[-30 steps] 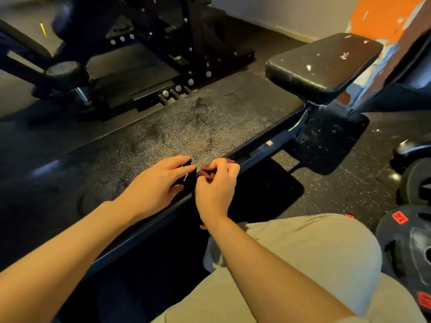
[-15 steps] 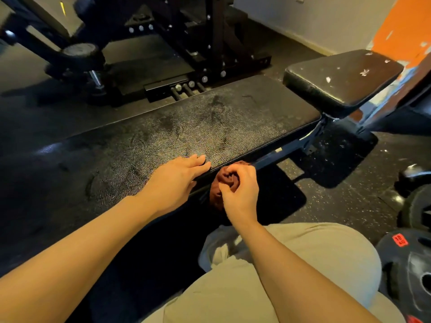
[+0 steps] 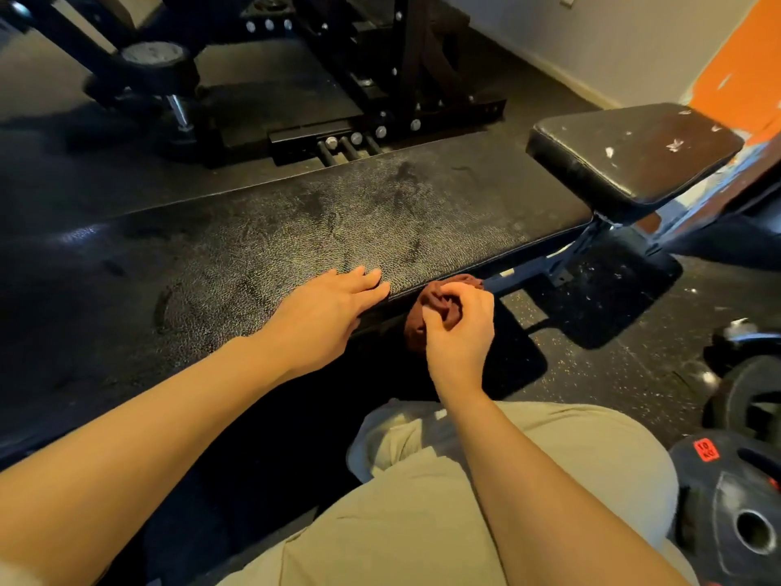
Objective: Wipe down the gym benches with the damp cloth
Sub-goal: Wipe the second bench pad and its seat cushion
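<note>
A long black bench pad (image 3: 321, 230) with a pebbled, streaked surface runs across the middle of the head view. A smaller black seat pad (image 3: 634, 158), flecked with white marks, sits at its right end. My left hand (image 3: 329, 310) lies flat on the long pad's near edge, fingers straight. My right hand (image 3: 460, 323) grips a bunched dark red cloth (image 3: 439, 300) just below that edge, against the pad's side. Part of the cloth is hidden behind my fingers.
A black rack frame (image 3: 380, 78) and a weight plate on a bar (image 3: 152, 61) stand behind the bench. Black weight plates (image 3: 735, 513) lie on the rubber floor at the right. My knee in beige trousers (image 3: 486, 501) fills the bottom.
My hands were pinching something together at the pad's edge. The left hand has since flattened onto the pad, and the right now holds the bunched red cloth below the edge.
</note>
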`<state>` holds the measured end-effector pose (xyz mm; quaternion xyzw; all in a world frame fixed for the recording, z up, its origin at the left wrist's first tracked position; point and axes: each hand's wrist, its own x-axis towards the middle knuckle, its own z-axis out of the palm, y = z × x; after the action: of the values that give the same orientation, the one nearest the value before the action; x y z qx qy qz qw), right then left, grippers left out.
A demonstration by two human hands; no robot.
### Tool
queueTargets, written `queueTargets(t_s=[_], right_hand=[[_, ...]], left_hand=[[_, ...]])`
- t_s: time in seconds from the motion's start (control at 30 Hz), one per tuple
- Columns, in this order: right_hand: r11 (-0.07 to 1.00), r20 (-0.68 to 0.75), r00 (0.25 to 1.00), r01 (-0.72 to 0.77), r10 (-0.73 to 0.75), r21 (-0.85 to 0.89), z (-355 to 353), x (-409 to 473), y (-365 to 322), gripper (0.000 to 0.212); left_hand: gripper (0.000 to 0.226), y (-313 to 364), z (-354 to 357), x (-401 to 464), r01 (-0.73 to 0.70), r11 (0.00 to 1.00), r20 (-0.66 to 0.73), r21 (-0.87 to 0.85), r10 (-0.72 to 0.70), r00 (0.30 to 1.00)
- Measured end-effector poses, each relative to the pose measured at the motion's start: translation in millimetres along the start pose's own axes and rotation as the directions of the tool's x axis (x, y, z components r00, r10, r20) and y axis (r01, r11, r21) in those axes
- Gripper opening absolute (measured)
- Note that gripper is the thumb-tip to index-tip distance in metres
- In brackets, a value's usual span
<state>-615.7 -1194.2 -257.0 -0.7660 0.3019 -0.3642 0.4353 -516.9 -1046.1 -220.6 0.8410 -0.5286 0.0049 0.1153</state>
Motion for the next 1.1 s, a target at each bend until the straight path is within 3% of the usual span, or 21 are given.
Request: queueTargets(t_s=[0.07,0.17,0.23,0.33,0.5,0.57,0.67,0.77,0.87,1.1], right_hand=[[0.994,0.160,0.981,0.100,-0.105,0.037,6,-14,-9,0.026],[0.988,0.334,0.931,0.129,-0.150,0.086,16,-31,-14,0.028],[0.992,0.293,0.950,0.088,-0.111,0.090,17,-29,-12,0.029],[0.998,0.121,0.993,0.003,-0.010,0.063,14,-19,-8,0.031],[0.987,-0.117,0.981,-0.159,0.157,-0.004,1,8,8,0.020],[0.984,-0.104,0.978,-0.181,0.180,0.002,-3,16,11,0.020],[0.998,0.003,0.998,-0.069,0.069,0.005,-1,11,7,0.028],[0.998,0.174,0.982,0.066,-0.068,0.021,3,-4,2,0.030],[0.994,0.311,0.945,0.091,-0.106,0.063,7,-16,-2,0.027],[0.998,0.149,0.988,-0.042,0.036,0.041,8,-3,8,0.030]], left_hand=[[0.059,1,-1,0,0.000,1.000,-0.018,-0.012,0.000,1.000],[0.059,1,-1,1,0.016,1.000,0.003,-0.009,-0.015,1.000],[0.061,1,0,0,0.008,1.000,-0.004,0.008,-0.008,1.000],[0.063,1,2,0,0.001,0.999,-0.012,0.040,-0.001,1.000],[0.060,2,2,0,0.010,0.999,0.005,0.041,-0.010,1.000],[0.061,2,3,1,0.016,0.999,0.022,0.045,-0.017,1.000],[0.062,2,4,2,0.009,0.998,0.033,0.058,-0.011,0.999],[0.060,0,6,2,0.001,0.998,0.012,0.055,-0.001,1.000],[0.060,1,7,1,-0.008,0.998,-0.008,0.069,0.009,1.000],[0.064,3,8,1,0.012,0.997,-0.006,0.078,-0.012,1.000]])
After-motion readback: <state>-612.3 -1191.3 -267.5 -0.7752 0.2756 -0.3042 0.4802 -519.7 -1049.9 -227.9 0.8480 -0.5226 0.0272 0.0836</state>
